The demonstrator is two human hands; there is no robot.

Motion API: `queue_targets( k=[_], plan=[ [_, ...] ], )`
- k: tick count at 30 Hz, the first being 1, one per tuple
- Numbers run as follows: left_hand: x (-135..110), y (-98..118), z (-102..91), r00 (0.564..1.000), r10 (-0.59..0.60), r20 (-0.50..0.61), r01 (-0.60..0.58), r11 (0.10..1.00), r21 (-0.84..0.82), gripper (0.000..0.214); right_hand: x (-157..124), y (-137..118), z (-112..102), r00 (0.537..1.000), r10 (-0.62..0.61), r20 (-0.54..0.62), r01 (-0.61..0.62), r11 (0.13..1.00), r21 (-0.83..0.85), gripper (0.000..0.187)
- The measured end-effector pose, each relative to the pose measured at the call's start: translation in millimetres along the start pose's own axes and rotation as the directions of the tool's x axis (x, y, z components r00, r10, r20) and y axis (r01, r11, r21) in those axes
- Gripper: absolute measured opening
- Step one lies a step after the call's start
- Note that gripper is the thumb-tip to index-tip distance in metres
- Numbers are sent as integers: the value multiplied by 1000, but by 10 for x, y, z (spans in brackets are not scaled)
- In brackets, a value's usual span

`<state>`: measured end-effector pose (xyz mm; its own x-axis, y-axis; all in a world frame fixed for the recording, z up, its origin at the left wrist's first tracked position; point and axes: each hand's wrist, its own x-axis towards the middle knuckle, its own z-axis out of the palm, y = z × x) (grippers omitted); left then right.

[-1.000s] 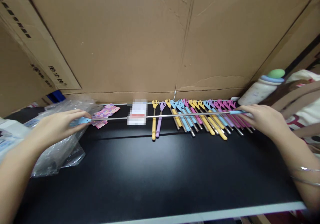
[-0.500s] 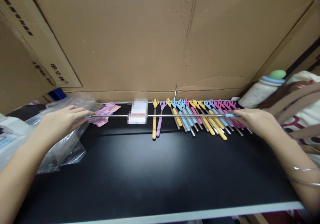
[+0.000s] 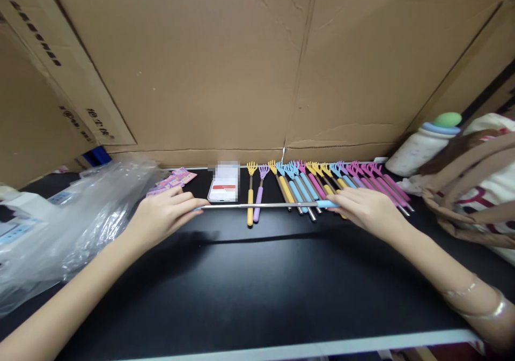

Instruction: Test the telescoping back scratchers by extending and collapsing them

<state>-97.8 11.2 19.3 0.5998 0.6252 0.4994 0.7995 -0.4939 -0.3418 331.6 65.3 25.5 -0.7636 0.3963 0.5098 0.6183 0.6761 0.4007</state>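
A blue telescopic back scratcher (image 3: 265,205) is held level above the black table, its metal rod partly drawn out. My left hand (image 3: 167,213) is closed round its left end, hiding most of the head. My right hand (image 3: 364,211) grips the blue handle at the other end. Behind the rod lie a yellow back scratcher (image 3: 250,205) and a purple back scratcher (image 3: 259,203), side by side. A row of several back scratchers (image 3: 298,184) in yellow, blue, pink and purple lies to their right, partly covered by my right hand.
Clear plastic bags (image 3: 100,211) are heaped at the left, beside pink printed cards (image 3: 179,177). A phone (image 3: 223,183), partly blurred, lies at the back. At the right stand a white bottle (image 3: 418,149) and a fabric bag (image 3: 475,205). Cardboard (image 3: 201,71) walls the back.
Both hands have moved inward and closer to me. The rod between them has become much shorter, with the back scratcher still held at both ends.
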Motion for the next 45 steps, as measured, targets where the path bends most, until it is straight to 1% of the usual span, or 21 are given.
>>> queue_targets(
  k=[3, 6, 8, 13, 18, 22, 25, 28, 31, 35, 37, 41, 43, 45],
  plan=[
    [100, 190, 22, 999, 19, -40, -22, 996, -85, 23, 94, -186, -52, 998, -52, -37, 52, 999, -7, 21],
    [160, 315, -16, 997, -9, -71, 1, 994, -107, 20, 164, -315, -108, 995, -16, -97, 14, 1000, -21, 18],
    [173, 359, -60, 996, -43, -84, 36, 995, -90, 18, 199, -377, -130, 994, 7, -110, -9, 1000, -20, 17],
    [203, 493, -130, 992, -80, -99, 73, 994, -79, 17, 290, -531, -125, 996, 14, -92, -11, 999, 37, 19],
    [247, 719, -104, 988, -136, -78, 122, 978, -168, 16, 407, -719, -87, 999, -1, -34, 5, 995, 97, 20],
    [284, 837, -75, 989, -138, -52, 123, 967, -225, 17, 489, -868, -51, 998, -9, -57, 15, 995, 100, 22],
    [328, 859, -67, 989, -143, -34, 133, 966, -220, 18, 518, -930, -31, 998, 21, -58, -17, 997, 74, 24],
    [377, 865, -76, 991, -131, -30, 123, 973, -195, 17, 526, -957, -13, 1000, 22, 11, -23, 999, 47, 25],
    [432, 889, -99, 995, -96, -31, 89, 981, -172, 17, 535, -984, 16, 996, -3, 85, 0, 999, 34, 22],
    [516, 963, -109, 999, -11, -44, 5, 993, -121, 17, 567, -1040, 49, 993, -7, 119, 4, 1000, 29, 16],
    [547, 1007, -98, 997, 47, -67, -53, 995, -87, 18, 587, -1075, 40, 993, -28, 111, 25, 999, 30, 15],
    [556, 1019, -109, 989, 117, -93, -120, 993, -22, 17, 622, -1106, -48, 997, -52, 57, 52, 999, 9, 26],
    [537, 948, -152, 985, 135, -106, -134, 991, 21, 16, 627, -1061, -106, 998, -58, 29, 59, 998, -13, 28],
    [502, 818, -204, 983, 139, -123, -129, 988, 83, 17, 606, -951, -153, 999, -55, -1, 54, 997, -51, 28]
  ],
)
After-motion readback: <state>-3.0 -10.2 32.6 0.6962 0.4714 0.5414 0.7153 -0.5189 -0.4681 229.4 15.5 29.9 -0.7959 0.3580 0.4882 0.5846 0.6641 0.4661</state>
